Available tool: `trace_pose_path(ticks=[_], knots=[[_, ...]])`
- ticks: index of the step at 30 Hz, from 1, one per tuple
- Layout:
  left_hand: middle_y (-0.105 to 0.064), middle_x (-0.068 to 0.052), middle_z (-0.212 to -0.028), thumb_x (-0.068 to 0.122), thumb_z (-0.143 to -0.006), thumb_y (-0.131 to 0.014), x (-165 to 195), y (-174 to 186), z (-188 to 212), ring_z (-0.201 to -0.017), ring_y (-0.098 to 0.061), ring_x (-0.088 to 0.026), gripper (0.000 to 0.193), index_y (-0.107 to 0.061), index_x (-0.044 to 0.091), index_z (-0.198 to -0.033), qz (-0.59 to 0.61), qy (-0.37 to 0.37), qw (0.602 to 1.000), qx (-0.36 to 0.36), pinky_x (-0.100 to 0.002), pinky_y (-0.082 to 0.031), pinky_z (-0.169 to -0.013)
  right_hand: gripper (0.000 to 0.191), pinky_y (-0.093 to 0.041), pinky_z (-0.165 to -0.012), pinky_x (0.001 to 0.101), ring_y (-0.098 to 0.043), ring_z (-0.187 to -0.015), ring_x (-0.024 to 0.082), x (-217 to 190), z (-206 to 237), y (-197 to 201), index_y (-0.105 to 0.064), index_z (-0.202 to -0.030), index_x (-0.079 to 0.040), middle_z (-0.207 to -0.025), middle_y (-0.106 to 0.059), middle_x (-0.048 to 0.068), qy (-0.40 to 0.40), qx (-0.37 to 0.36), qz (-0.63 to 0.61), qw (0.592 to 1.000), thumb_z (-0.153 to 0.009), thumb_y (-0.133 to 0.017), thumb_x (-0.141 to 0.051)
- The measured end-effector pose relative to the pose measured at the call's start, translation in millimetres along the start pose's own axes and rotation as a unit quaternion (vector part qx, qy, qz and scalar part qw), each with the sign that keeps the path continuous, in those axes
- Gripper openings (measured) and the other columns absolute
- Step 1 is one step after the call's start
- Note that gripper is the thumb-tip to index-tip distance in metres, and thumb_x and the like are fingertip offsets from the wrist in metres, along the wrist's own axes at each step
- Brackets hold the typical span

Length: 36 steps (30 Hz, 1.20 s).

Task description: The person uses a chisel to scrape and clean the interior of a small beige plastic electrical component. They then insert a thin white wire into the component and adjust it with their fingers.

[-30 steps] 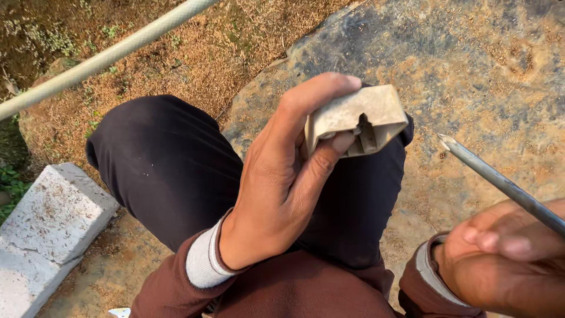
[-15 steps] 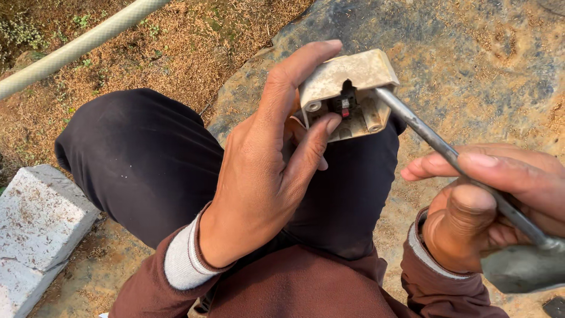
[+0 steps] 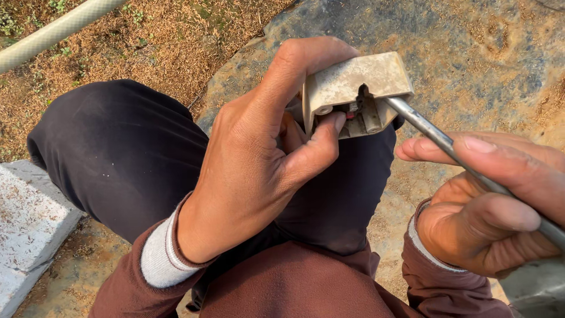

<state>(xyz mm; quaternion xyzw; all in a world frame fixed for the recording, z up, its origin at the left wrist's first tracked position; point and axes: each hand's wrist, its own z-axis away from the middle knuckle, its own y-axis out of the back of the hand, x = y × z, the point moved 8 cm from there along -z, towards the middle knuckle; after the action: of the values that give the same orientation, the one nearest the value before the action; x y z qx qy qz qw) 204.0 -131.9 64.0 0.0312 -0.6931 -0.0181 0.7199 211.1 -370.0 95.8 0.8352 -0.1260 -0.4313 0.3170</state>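
Single head-worn view, looking steeply down and very close over the person's lap: the left hand (image 3: 259,171) is filling the frame's centre, the right hand (image 3: 494,206) is entering at the lower right edge, with stony ground (image 3: 488,65) lying beyond.

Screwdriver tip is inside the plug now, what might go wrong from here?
The screwdriver tip sits close to the left hand's thumb, so a slip could jab it. The beige plug is pinched only by fingertips, so prying might twist it loose. The right hand grips far back, so control is likely weak.
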Motion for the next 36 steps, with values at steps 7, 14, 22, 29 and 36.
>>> trace_pose_path(ticks=[7,14,22,29,36], knots=[[-0.07,-0.003,-0.099,0.004,-0.099,-0.068,1.0,-0.4,-4.9,-0.068,-0.068,-0.006,0.044,-0.052,0.011,-0.139,-0.011,-0.015,0.999,-0.035,-0.023,-0.053,-0.063,0.041,-0.058,-0.074,0.0367,-0.072,-0.084,0.031,2.1,-0.4,4.9,-0.052,-0.122,0.005,-0.102,-0.067,0.024,0.007,-0.009,0.003,1.0,-0.11,-0.048,-0.034],[-0.073,-0.007,-0.106,0.01,-0.11,-0.072,9.8,2.4,-4.0,-0.084,-0.075,-0.023,0.041,-0.049,0.012,-0.143,-0.093,-0.089,0.99,-0.053,-0.032,-0.055,-0.07,0.04,-0.06,-0.079,0.037,-0.073,-0.09,0.033,-4.5,-14.3,5.5,-0.05,-0.125,0.004,-0.106,-0.067,0.024,0.014,-0.029,0.01,0.999,-0.11,-0.05,-0.033],[-0.073,-0.01,-0.116,0.008,-0.11,-0.07,22.1,7.9,-12.8,-0.106,-0.073,-0.032,0.041,-0.044,0.01,-0.141,-0.148,-0.201,0.967,-0.049,-0.039,-0.055,-0.082,0.039,-0.061,-0.085,0.0374,-0.074,-0.098,0.035,-6.0,-24.1,3.0,-0.049,-0.127,0.003,-0.11,-0.067,0.024,0.041,-0.12,0.043,0.991,-0.11,-0.053,-0.031],[-0.073,-0.014,-0.104,0.01,-0.098,-0.072,26.1,1.5,-23.8,-0.091,-0.071,-0.04,0.043,-0.051,0.007,-0.135,-0.159,-0.169,0.97,-0.078,-0.047,-0.052,-0.067,0.041,-0.061,-0.089,0.0433,-0.073,-0.098,0.039,-43.6,-70.9,-17.3,-0.047,-0.121,0.004,-0.105,-0.066,0.026,0.123,-0.322,0.09,0.934,-0.104,-0.057,-0.032],[-0.07,-0.016,-0.094,0.01,-0.095,-0.07,29.6,-1.5,-29.0,-0.079,-0.069,-0.04,0.044,-0.05,0.006,-0.134,-0.16,-0.156,0.972,-0.069,-0.048,-0.049,-0.059,0.036,-0.065,-0.086,0.0306,-0.077,-0.098,0.023,-26.0,-40.5,-3.1,-0.054,-0.131,-0.008,-0.112,-0.07,0.015,0.082,-0.127,0.101,0.983,-0.119,-0.047,-0.041]])
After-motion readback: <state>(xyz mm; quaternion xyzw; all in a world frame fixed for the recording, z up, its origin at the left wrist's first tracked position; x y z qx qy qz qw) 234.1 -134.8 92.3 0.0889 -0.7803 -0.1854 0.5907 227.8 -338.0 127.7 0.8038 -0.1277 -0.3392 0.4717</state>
